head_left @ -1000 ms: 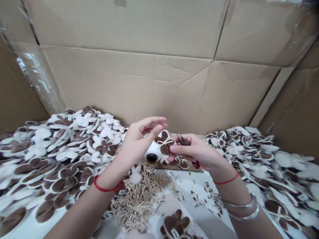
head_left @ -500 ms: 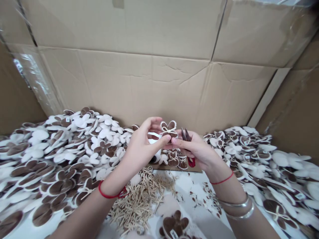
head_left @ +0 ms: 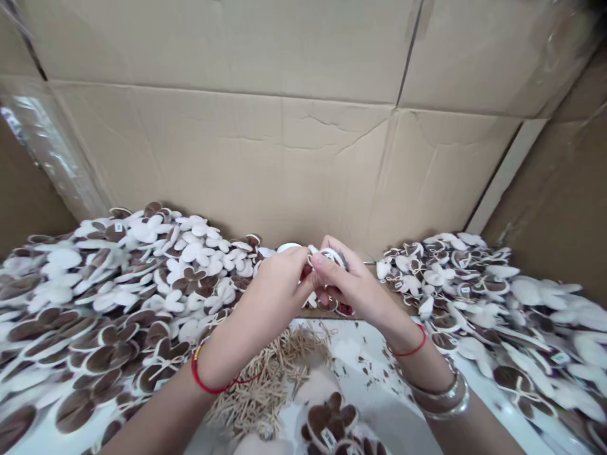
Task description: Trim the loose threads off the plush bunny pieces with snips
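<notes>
While the fingertips of both hands meet at the centre, the thumb and fingers of the left hand [head_left: 282,278] are pinched together at the piece [head_left: 334,256], and those of the right hand [head_left: 353,281] are curled about it, thumb pressed towards its edge. The piece is small, with a white rim; the fingers hide most of it. The right hand also holds scissors [head_left: 346,309], of which only a bit of red handle shows clearly below the fingers.

Both wrists bend inward, backs of the hands up, and the forearms reach forward from the lower corners, raised over the table [head_left: 346,347]. Red cords circle both wrists; silvery bangles ring the right forearm.

Beneath the left wrist lies a tangled heap of thin beige ties [head_left: 268,379]. Tiny brown scraps [head_left: 367,373] dot the smooth white tabletop to its right, and nearer the body sit brown, rounded-petal pieces [head_left: 332,414] with a white label. A flat brown board [head_left: 405,303] lies behind the hands. Large loose piles, the left pile [head_left: 114,297] and the right pile [head_left: 474,284], hold soft, lobed white-and-brown shapes, several tied with beige bows. Creased, taped cardboard walls [head_left: 227,170] enclose the back and both sides.
</notes>
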A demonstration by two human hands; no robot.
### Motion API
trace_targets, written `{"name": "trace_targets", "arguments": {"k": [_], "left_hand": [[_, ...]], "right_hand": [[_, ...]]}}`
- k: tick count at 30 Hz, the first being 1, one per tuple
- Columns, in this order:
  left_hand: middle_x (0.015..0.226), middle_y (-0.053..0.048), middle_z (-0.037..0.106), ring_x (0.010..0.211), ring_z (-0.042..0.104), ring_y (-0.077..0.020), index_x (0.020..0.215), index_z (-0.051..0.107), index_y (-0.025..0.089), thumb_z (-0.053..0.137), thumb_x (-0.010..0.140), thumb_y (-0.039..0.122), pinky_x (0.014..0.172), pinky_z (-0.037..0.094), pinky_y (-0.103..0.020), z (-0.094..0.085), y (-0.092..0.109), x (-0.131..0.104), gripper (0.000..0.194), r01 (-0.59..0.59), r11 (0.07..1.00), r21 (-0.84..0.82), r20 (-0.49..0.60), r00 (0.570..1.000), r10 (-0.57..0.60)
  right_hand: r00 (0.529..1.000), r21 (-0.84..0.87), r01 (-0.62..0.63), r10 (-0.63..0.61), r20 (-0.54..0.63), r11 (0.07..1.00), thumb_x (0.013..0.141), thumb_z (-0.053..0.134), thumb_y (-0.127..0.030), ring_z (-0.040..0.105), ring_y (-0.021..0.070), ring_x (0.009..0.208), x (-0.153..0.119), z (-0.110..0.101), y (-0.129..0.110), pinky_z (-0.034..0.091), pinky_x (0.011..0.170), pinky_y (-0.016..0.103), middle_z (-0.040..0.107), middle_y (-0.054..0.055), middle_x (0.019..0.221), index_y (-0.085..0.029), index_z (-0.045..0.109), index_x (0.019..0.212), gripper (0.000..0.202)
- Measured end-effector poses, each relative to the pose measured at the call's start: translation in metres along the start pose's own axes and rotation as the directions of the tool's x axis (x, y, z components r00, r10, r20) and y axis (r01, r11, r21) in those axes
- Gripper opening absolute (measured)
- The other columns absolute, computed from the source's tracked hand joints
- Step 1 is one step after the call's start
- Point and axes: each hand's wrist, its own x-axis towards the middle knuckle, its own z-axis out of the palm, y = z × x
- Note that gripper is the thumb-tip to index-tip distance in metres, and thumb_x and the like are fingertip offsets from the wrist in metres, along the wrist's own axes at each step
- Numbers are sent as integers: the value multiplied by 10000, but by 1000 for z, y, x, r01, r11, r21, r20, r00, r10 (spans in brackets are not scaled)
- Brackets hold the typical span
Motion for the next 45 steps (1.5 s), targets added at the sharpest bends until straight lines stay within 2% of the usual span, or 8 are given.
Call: {"name": "trace_targets", "arguments": {"k": [7, 14, 21, 27, 30, 35, 41, 45], "left_hand": [[673, -18, 681, 589, 617, -141, 689, 627, 166, 450, 923, 192, 543, 442, -229, -8, 22, -6, 294, 83, 968, -236, 154, 987, -47], [679, -21, 702, 645, 672, -141, 806, 710, 175, 486, 960, 286, 639, 510, -229, -18, 21, -2, 294, 308, 513, -801, 394, 917, 65], [467, 84, 355, 412, 293, -32, 611, 614, 139, 670, 846, 301, 419, 330, -114, 0, 22, -5, 290, 331, 82, -940, 316, 936, -154], [459, 102, 275, 443, 177, -51, 535, 465, 164, 750, 761, 293, 428, 312, -120, -1, 30, -11, 386, 335, -79, -939, 344, 903, -256], [465, 97, 244, 448, 190, -65, 526, 403, 183, 722, 774, 350, 444, 310, -156, 1, 30, -11, 437, 323, -4, -947, 311, 908, -281], [531, 45, 443, 460, 304, -83, 663, 541, 181, 479, 927, 444, 460, 279, -211, 1, 16, -4, 377, 291, 502, -815, 241, 957, -163], [538, 48, 389, 488, 310, -102, 627, 487, 186, 403, 923, 612, 466, 245, -241, -14, 0, 0, 526, 260, 664, -701, 252, 961, -111], [690, 28, 483, 625, 418, -142, 750, 486, 197, 662, 775, 602, 563, 299, -265, -21, 6, -2, 442, 106, 924, -368, 60, 994, -90]], "right_hand": [[998, 124, -19, 11, 58, 992, 880, 652, -435, 362, 27, 342, -3, -4, -6, 222, 304, 142, 385, -110, 503, -213, 404, 673, 392], [978, 394, -117, 37, 204, 912, 928, 606, -381, 411, 30, 301, -10, -3, -19, 201, 288, 115, 409, -116, 434, -210, 430, 682, 347], [991, 608, -110, 38, 129, 786, 914, 623, -244, 322, -7, 289, -10, 8, -19, 250, 305, 65, 478, -112, 437, -193, 428, 657, 327], [982, 727, -152, 22, 185, 670, 875, 634, -175, 212, -22, 286, -13, 14, -24, 223, 294, 42, 453, -124, 438, -193, 401, 648, 326], [988, 720, -117, 7, 153, 684, 845, 672, -205, 171, -20, 276, -11, 14, -20, 206, 275, 49, 412, -143, 435, -204, 384, 651, 347], [993, 507, -104, 59, 105, 855, 852, 686, -318, 318, -5, 290, -5, 3, -13, 234, 286, 70, 477, -105, 441, -188, 465, 653, 325], [984, 84, -172, 174, -24, 982, 848, 668, -354, 408, 19, 308, -9, -10, -26, 269, 284, 114, 538, -58, 447, -156, 557, 592, 342], [966, 36, -204, 207, -158, 978, 845, 635, -309, 370, 23, 286, -11, -10, -29, 236, 269, 137, 501, -70, 410, -163, 551, 553, 337]]}}
